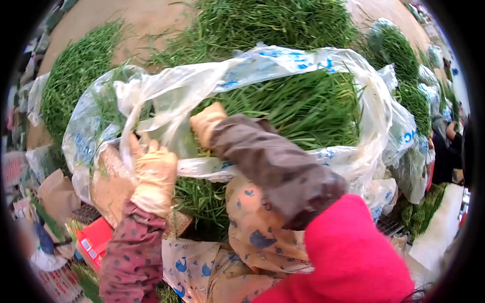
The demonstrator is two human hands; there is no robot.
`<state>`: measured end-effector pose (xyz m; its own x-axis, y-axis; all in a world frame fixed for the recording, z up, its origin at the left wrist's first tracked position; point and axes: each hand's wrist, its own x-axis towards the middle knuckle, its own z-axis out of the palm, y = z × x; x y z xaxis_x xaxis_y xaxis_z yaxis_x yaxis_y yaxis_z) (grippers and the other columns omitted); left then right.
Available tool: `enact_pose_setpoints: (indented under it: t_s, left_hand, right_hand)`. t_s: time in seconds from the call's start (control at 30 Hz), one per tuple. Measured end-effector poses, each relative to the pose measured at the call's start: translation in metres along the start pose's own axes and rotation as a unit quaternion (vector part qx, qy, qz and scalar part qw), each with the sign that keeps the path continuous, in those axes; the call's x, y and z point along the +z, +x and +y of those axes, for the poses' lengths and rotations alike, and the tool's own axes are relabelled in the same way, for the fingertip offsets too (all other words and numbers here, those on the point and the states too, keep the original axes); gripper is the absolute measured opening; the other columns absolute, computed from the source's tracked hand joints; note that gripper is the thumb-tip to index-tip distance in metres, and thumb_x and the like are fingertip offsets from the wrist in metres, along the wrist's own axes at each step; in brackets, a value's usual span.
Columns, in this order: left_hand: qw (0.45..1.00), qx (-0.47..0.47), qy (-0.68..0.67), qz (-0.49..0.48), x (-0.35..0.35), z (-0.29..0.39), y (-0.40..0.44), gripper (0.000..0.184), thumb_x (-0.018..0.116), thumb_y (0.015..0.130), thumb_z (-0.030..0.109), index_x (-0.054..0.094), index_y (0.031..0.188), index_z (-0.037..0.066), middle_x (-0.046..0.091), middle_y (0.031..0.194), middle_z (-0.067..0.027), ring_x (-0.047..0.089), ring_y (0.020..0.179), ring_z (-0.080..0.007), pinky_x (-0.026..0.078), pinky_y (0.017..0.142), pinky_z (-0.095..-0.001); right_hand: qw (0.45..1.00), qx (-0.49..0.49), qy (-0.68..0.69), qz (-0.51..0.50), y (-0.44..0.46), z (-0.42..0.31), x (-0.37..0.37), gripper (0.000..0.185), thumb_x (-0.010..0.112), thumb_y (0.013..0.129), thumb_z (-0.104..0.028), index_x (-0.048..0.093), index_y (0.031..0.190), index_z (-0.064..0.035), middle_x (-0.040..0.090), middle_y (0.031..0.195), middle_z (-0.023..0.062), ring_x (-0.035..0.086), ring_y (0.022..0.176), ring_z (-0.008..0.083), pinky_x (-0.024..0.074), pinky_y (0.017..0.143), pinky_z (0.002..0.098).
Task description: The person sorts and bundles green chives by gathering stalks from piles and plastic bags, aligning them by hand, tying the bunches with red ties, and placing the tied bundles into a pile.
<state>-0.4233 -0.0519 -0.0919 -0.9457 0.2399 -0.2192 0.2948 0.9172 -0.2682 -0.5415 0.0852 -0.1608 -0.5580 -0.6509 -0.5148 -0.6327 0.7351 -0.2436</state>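
Inside the plastic bag (177, 83) lie green stalks (303, 106), a loose heap (273, 22) remains outside; left hand (154, 177) and right hand (208, 125), grips unclear!

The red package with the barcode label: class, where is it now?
In the head view, the red package is at the lower left, just left of the person's spotted left sleeve.
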Motion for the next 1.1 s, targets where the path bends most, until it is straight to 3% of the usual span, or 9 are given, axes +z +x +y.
enact_pose_setpoints:
  t_s: [0.2, 0.3, 0.47, 0.5, 0.6, 0.63, 0.8, 1.0, 1.1]
  left_hand:
    - [0.981, -0.021, -0.119, -0.153, -0.040, 0.005, -0.009, 0.046, 0.074, 0.070, 0.019, 0.066, 0.113, 0.009, 0.065, 0.111, -0.0121, 0.054, 0.117, -0.0344, 0.017, 0.107, -0.0697]
    - [0.947, 0.039, -0.319, -0.023, -0.078, 0.005, -0.015, 0.071, 0.082, 0.063, 0.027, 0.056, 0.128, 0.015, 0.061, 0.121, -0.0098, 0.051, 0.120, -0.0341, 0.029, 0.107, -0.0588]
    - [0.534, -0.121, -0.830, 0.111, -0.047, 0.055, 0.015, 0.093, 0.085, 0.069, 0.024, 0.034, 0.142, -0.001, 0.054, 0.129, -0.0184, 0.052, 0.120, -0.0267, 0.041, 0.103, -0.0326]
    - [0.665, -0.143, -0.724, 0.118, -0.019, 0.056, 0.030, 0.100, 0.088, 0.064, 0.019, 0.032, 0.144, -0.002, 0.049, 0.134, -0.0194, 0.050, 0.122, -0.0268, 0.041, 0.103, -0.0334]
    - [0.746, -0.208, -0.629, 0.072, 0.009, 0.078, 0.061, 0.104, 0.090, 0.060, 0.013, 0.031, 0.144, -0.002, 0.048, 0.136, -0.0169, 0.050, 0.122, -0.0254, 0.041, 0.103, -0.0337]
    - [0.745, -0.210, -0.629, 0.070, 0.014, 0.082, 0.069, 0.104, 0.090, 0.060, 0.013, 0.031, 0.144, -0.002, 0.048, 0.136, -0.0169, 0.050, 0.122, -0.0254, 0.041, 0.103, -0.0337]
    - [0.325, 0.024, -0.945, 0.028, 0.004, 0.078, 0.090, 0.089, 0.080, 0.066, -0.004, 0.037, 0.143, 0.003, 0.054, 0.131, -0.0124, 0.052, 0.120, -0.0190, 0.043, 0.101, -0.0323]
    - [0.455, -0.099, -0.882, 0.072, 0.012, 0.091, 0.092, 0.056, 0.075, 0.072, -0.007, 0.053, 0.123, 0.004, 0.063, 0.113, -0.0055, 0.061, 0.099, -0.0135, 0.053, 0.087, -0.0277]
    - [0.300, -0.115, -0.944, 0.079, 0.017, 0.095, 0.087, 0.040, 0.074, 0.075, -0.009, 0.061, 0.109, 0.006, 0.065, 0.108, -0.0068, 0.062, 0.097, -0.0161, 0.054, 0.083, -0.0299]
  right_hand:
    - [0.966, 0.027, 0.219, 0.132, -0.064, 0.045, -0.046, 0.052, 0.077, 0.064, -0.024, 0.062, 0.110, -0.0075, 0.069, 0.093, 0.0135, 0.067, 0.088, 0.0264, 0.0526, 0.083, 0.0345]
    - [0.919, -0.028, 0.339, 0.201, -0.079, 0.078, -0.053, 0.068, 0.080, 0.062, -0.024, 0.056, 0.124, -0.0089, 0.068, 0.101, 0.0120, 0.065, 0.094, 0.0259, 0.0514, 0.087, 0.0313]
    - [0.866, -0.078, 0.431, 0.241, -0.100, 0.095, -0.060, 0.064, 0.082, 0.062, -0.010, 0.055, 0.120, -0.0066, 0.062, 0.108, 0.0024, 0.057, 0.101, 0.0123, 0.0458, 0.094, 0.0262]
    - [0.859, -0.081, 0.451, 0.231, -0.101, 0.094, -0.061, 0.065, 0.082, 0.062, -0.009, 0.055, 0.120, -0.0060, 0.062, 0.108, 0.0021, 0.057, 0.101, 0.0126, 0.0456, 0.094, 0.0262]
    - [0.839, -0.093, 0.482, 0.235, -0.104, 0.094, -0.053, 0.067, 0.082, 0.061, -0.006, 0.053, 0.121, -0.0039, 0.061, 0.109, 0.0018, 0.057, 0.102, 0.0129, 0.0455, 0.095, 0.0267]
    - [0.831, -0.114, 0.496, 0.223, -0.106, 0.093, -0.052, 0.071, 0.083, 0.061, -0.003, 0.051, 0.125, -0.0020, 0.060, 0.111, 0.0031, 0.055, 0.105, 0.0138, 0.0448, 0.097, 0.0278]
    - [0.813, -0.145, 0.516, 0.228, -0.117, 0.093, -0.046, 0.077, 0.085, 0.061, -0.006, 0.048, 0.129, -0.0020, 0.061, 0.112, 0.0049, 0.058, 0.106, 0.0149, 0.0464, 0.096, 0.0284]
    - [0.921, -0.129, 0.203, 0.308, -0.110, 0.076, -0.053, 0.078, 0.084, 0.060, -0.025, 0.052, 0.128, -0.0064, 0.063, 0.114, 0.0135, 0.061, 0.103, 0.0348, 0.0505, 0.089, 0.0368]
    - [0.851, -0.100, 0.407, 0.315, -0.102, 0.081, -0.035, 0.051, 0.082, 0.065, -0.021, 0.064, 0.111, -0.0050, 0.069, 0.095, 0.0103, 0.068, 0.086, 0.0269, 0.0551, 0.080, 0.0330]
